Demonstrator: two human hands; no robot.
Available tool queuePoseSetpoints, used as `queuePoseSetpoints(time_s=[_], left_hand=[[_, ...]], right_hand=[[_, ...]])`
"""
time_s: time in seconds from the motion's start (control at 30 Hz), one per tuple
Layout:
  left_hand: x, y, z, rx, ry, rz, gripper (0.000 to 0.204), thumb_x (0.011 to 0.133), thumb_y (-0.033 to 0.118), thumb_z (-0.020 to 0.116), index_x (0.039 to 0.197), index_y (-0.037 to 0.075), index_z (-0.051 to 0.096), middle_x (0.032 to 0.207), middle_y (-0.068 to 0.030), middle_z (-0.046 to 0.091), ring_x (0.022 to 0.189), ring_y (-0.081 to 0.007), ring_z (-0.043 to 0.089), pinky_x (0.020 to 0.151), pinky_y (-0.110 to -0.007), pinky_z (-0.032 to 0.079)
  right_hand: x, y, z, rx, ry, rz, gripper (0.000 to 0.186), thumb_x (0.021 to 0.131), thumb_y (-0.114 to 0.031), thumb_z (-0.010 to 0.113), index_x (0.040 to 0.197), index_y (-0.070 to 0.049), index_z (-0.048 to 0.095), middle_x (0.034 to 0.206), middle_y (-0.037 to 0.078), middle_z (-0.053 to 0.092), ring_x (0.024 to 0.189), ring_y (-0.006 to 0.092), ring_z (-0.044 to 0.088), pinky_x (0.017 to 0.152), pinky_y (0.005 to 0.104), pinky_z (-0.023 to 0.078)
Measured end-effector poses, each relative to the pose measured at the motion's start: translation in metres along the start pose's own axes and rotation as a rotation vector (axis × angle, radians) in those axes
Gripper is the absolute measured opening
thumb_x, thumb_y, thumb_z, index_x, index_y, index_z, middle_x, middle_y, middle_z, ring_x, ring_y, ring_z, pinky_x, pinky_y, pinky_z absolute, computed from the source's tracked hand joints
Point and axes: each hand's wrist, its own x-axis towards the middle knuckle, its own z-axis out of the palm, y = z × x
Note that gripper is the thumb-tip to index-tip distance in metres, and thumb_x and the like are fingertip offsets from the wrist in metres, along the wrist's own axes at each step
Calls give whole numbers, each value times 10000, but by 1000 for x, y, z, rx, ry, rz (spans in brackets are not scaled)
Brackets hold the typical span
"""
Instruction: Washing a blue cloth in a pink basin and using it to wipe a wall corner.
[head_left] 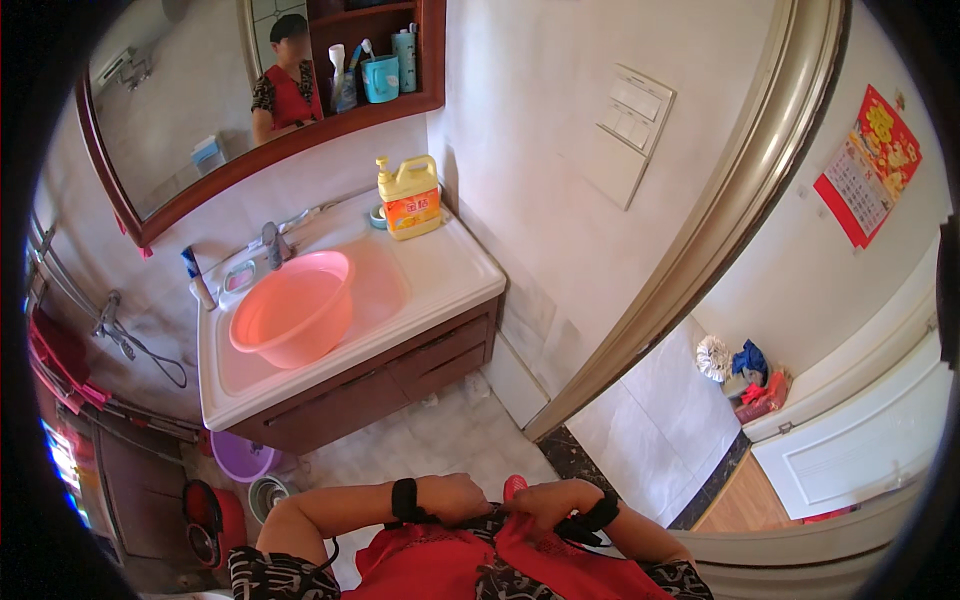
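Observation:
Both of my hands are held close together in front of my body, low in the view. My left hand (452, 497), with a black band at the wrist, is curled closed at the upper edge of my red vest (420, 562); its fingertips are hidden, so what it grips does not show. Right beside it, my right hand (548, 504) is closed on the vest's front edge, its fingers bent over the red cloth. A black band also circles that wrist. Beneath the vest shows a black patterned shirt (275, 575).
A pink basin (292, 310) stands in the white sink (395, 300) under the faucet (275, 245). Behind it are a yellow pump jug (410, 200) and a mirror cabinet (270, 135). A purple tub (243, 457) sits on the floor left; a doorway frame (690, 240) rises right.

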Motion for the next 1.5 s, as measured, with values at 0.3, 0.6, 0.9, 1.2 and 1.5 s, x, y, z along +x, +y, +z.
queuePoseSetpoints(time_s=[0.3,0.6,0.9,1.2,1.5], left_hand=[[0,2,-7,5,3,12,175,751,128,562,894,33,597,786,-162,645,780,-352,641,671,-435,507],[0,-1,-7,-46,1,21,215,749,133,564,942,45,602,802,-173,644,787,-378,634,688,-443,510],[-1,0,-8,-88,-5,1,294,660,136,628,944,69,599,810,-169,646,798,-378,628,695,-453,502],[-6,2,-13,-110,-44,-35,318,665,127,629,976,76,588,823,-161,647,822,-381,625,702,-449,500],[-9,3,-10,-99,-36,-51,301,681,130,624,973,62,593,830,-170,646,821,-377,627,697,-447,501]], right_hand=[[-2,1,1,-41,29,0,755,650,-303,763,1252,49,472,985,230,622,907,341,610,781,380,481],[-1,7,2,91,21,-89,802,658,-307,756,1301,49,435,1020,238,620,937,341,605,805,377,473],[2,12,4,-30,40,-60,784,660,-308,763,1278,60,450,1051,239,610,972,347,594,828,373,467],[5,8,0,-45,7,-32,758,653,-296,762,1257,59,474,1027,229,619,960,339,599,825,370,469],[7,3,-1,-57,12,-73,725,656,-294,755,1244,39,492,1014,232,624,938,345,608,804,380,476]])
